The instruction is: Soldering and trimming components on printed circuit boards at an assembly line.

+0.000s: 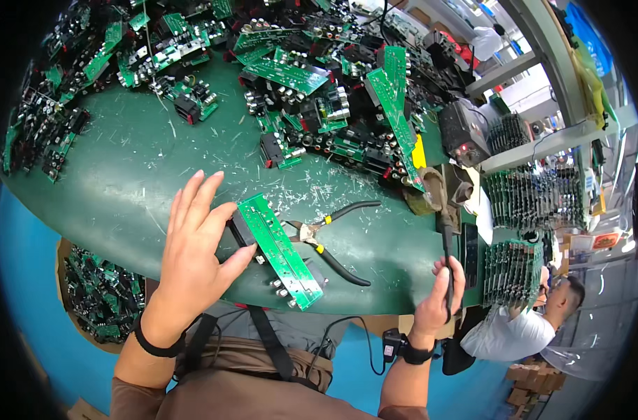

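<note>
My left hand (196, 245) has its thumb and index finger against the black part at the edge of a long green circuit board (280, 248), its other fingers stretched out. The board lies slanted near the front edge of the green work surface, with metal-coloured components along its sides. Partly under it are cutting pliers (343, 269) with black and yellow handles, spread apart. At the right, my right hand (441, 294) is closed round the black handle of a soldering iron (447, 259). The iron points away from me into a worn brownish holder (431, 192), which hides its tip.
Heaps of circuit boards (312, 105) cover the far side; wire clippings (291, 185) litter the middle. A grey box-shaped device (464, 133) and racked upright boards (511, 273) stand right. A carton of boards (63, 280) sits below left. Another person (518, 329) is at the right.
</note>
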